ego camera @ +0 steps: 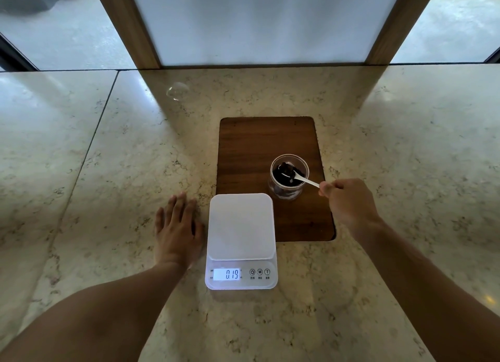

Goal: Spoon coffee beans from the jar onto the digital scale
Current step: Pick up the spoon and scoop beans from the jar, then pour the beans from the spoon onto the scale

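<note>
A small clear jar (289, 192) of dark coffee beans stands on a wooden board (257, 142). My right hand (349, 202) pinches the handle of a white spoon (307, 181), whose bowl sits inside the jar's mouth with several beans on it. The white digital scale (240, 226) lies just left of and nearer than the jar, overlapping the board's near left corner. Its platform is bare and its lit display reads 0.19. My left hand (177, 229) rests flat on the counter, fingers spread, right beside the scale's left edge.
The marble counter (108, 172) stretches wide on both sides. A clear round lid or dish (177, 91) lies at the far left of centre. A wood-framed frosted panel (259, 23) rises at the counter's far edge, with glass panes on either side.
</note>
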`<state>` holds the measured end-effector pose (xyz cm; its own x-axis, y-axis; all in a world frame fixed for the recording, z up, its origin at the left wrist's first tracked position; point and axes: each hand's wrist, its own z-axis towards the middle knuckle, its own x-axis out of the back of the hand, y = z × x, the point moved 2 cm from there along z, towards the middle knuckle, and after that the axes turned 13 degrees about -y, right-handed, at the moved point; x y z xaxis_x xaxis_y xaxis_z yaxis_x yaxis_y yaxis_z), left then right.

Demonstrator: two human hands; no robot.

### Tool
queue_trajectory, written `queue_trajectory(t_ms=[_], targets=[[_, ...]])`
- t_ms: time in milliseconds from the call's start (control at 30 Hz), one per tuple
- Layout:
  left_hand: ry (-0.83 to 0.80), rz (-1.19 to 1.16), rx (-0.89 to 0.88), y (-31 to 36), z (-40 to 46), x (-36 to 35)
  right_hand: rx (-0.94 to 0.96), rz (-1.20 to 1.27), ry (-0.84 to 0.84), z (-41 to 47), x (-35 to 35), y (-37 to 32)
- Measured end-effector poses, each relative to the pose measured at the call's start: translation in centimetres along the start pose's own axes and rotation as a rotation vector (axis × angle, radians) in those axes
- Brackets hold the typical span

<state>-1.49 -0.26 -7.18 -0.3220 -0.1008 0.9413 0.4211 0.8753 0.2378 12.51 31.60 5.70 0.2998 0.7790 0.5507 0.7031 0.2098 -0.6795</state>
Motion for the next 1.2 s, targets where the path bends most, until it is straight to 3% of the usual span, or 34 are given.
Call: queue_trajectory(t_ms=[433, 833, 1200], targets=[[0.010, -0.004, -0.001, -0.3, 0.2, -0.4, 0.163, -0.014, -0.061, -2.8, -1.6, -1.6], [0.029, -0.024, -0.006, -0.2, 0.2, -0.4, 0.100, -0.015, -0.167, -4.7, -7.4, 1.6], [0.042, -0.007, -0.010, -0.5, 0.3, -0.7, 0.172, -0.146, -0.120, -4.4, -8.8, 2.7]])
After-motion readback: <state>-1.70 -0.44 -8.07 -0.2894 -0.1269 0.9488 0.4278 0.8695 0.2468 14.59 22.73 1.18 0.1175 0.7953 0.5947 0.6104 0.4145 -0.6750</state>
